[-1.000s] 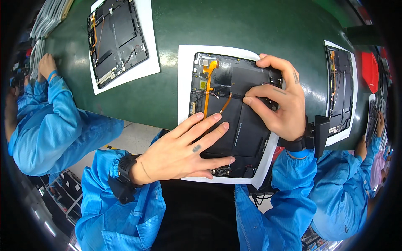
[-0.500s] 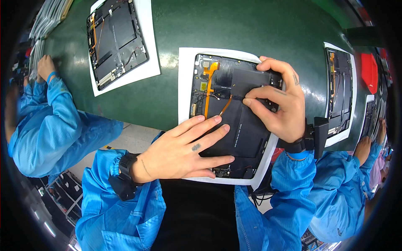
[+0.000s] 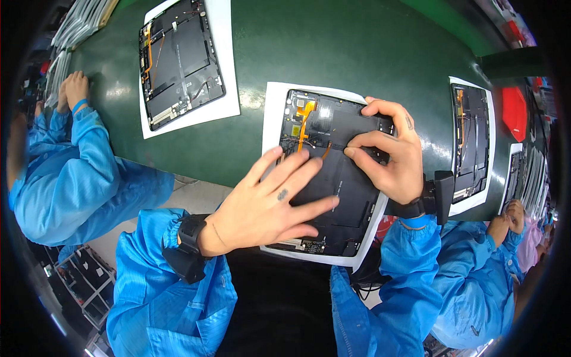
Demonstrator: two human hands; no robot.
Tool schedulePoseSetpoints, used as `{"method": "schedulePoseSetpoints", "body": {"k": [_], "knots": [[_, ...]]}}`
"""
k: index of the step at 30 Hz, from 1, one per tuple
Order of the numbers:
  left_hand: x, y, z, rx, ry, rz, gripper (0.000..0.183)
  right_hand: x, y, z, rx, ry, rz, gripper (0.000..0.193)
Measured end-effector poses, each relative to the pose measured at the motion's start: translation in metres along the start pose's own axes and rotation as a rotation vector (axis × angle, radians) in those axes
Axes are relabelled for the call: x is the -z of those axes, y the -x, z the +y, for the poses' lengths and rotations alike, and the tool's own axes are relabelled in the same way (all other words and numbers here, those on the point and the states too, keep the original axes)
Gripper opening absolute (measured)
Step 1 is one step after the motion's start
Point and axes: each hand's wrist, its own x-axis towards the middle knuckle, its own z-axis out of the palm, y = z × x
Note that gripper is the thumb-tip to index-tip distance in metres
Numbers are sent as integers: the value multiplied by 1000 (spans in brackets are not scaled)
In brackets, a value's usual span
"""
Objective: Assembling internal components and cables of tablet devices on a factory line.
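**You are working at a green worktop (image 3: 339, 47) over an opened, flat black device (image 3: 354, 205).**

The worktop is stretching across the view, with one co-worker in blue (image 3: 65, 178) appearing at your left and another co-worker (image 3: 476, 291) at your right. Directly before you, at the near edge, a white sheet (image 3: 275, 113) is lying under the device, whose inner parts are facing up. Two similar devices are lying well apart from it, one at upper left (image 3: 184, 59), one at right (image 3: 473, 137). Your left hand (image 3: 262, 205) is holding its fingers spread wide over the device's left side, gripping nothing visible; whether they are touching it, you cannot tell. Your right hand (image 3: 395, 157) is pinching thumb and index finger together near the device's middle; anything between them is staying hidden. An orange ribbon cable (image 3: 305, 119) is running down the device's upper left, and a short brown strip (image 3: 327, 150) is showing beside your left fingers.
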Motion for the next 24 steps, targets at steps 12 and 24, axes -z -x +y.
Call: {"method": "schedulePoseSetpoints", "body": {"k": [12,24], "knots": [[-9,-31,-9,108,-71,225,53,-4,-1,-2,-114,-51,2,12],[-30,108,-1,107,913,502,13,2,0,-8,37,40,14,41]]}}
